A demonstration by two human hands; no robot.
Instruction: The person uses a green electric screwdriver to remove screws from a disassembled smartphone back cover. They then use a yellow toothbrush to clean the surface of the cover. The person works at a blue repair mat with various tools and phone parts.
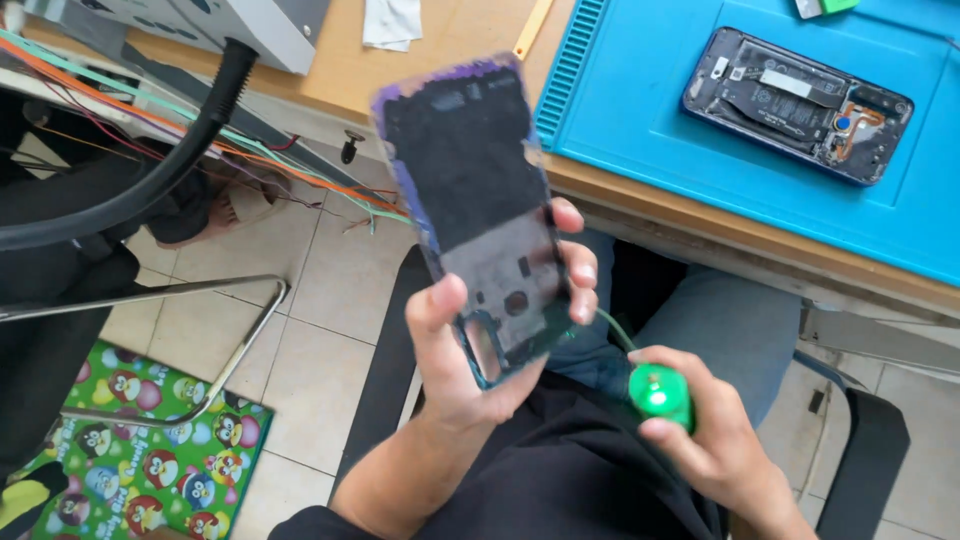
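I have the phone's back cover [478, 215] up in my left hand [470, 350], lifted off the bench and tilted over my lap so its dark inner face turns toward me; my thumb lies along its left edge and my fingers wrap the right edge, a clamp across the width that leaves the whole inside open to look at. The cover is blurred, so I can only say it seems to carry a black liner up top, a greyer patch lower down with small cut-outs, and a purple-to-teal rim. My right hand [705, 430] rests low by my thigh, curled shut round the round green handle [660, 395] of a small tool, its thin shaft running up toward the cover's lower corner, parked close rather than set down. The opened phone body [798, 103] lies well apart on the blue work mat [640, 120], insides up, with a pale strip-shaped label near its top and a small blue and orange part at its right end. The mat sits on the wooden bench [450, 40], beside a scrap of white paper [390, 22]. On the tiled floor lies a green cartoon-printed mat [150, 450].
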